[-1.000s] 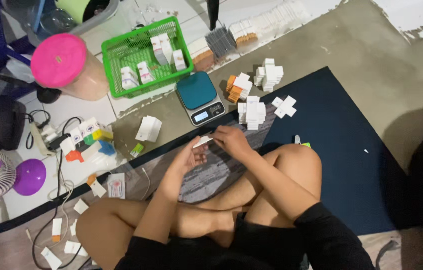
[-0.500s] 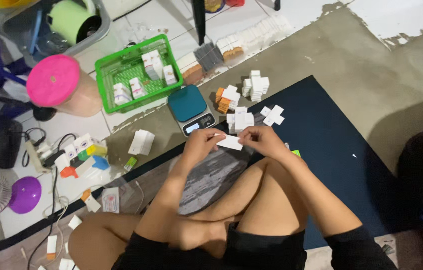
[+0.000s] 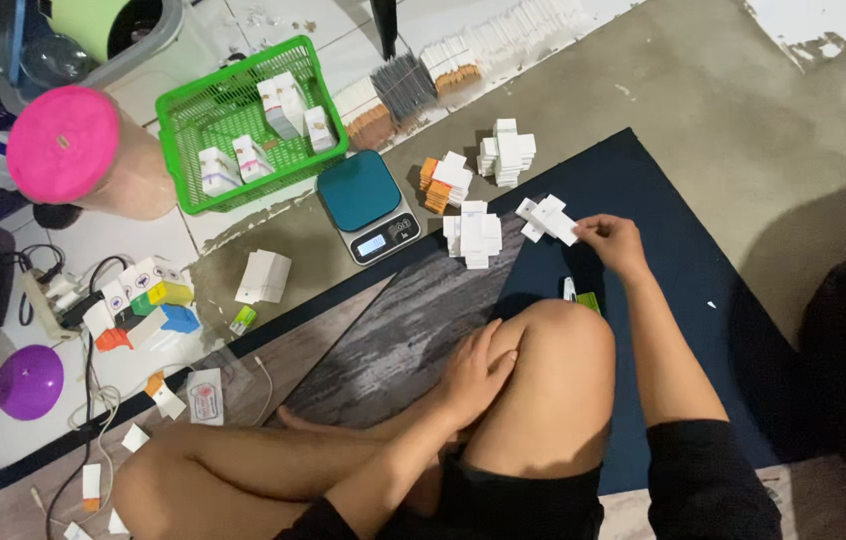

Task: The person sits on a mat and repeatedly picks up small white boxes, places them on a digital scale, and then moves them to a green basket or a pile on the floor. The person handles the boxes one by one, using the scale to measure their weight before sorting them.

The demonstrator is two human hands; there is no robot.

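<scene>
We see the right hand [image 3: 611,240] stretched out over the dark blue floor mat [image 3: 683,280], its fingertips pinched on the edge of a flat white die-cut carton blank [image 3: 549,219] that lies on the mat's upper edge, on top of others like it. The left hand [image 3: 478,370] rests with loosely spread, empty fingers against the raised knee, over a grey wood-grain sheet [image 3: 413,320]. Just left of the held blank sits a low stack of flat white carton blanks [image 3: 473,233], and beside that a small teal-topped digital kitchen scale [image 3: 368,205] on the concrete floor. Further up stand another stack of white blanks [image 3: 505,152] and an orange-and-white pile of folded cartons [image 3: 443,180]. The green plastic mesh basket [image 3: 186,113] holds several small white boxes, some upright near its far side [image 3: 288,108] and two more near its front left corner [image 3: 233,165]; it is well short of full. Left of it stands a clear plastic jar with a round pink lid [image 3: 63,145]; we cannot tell what is inside. A grey tub [image 3: 158,35] at the top edge holds a pale green cylinder. A small white folded box [image 3: 265,277] lies alone on the floor below the basket.
</scene>
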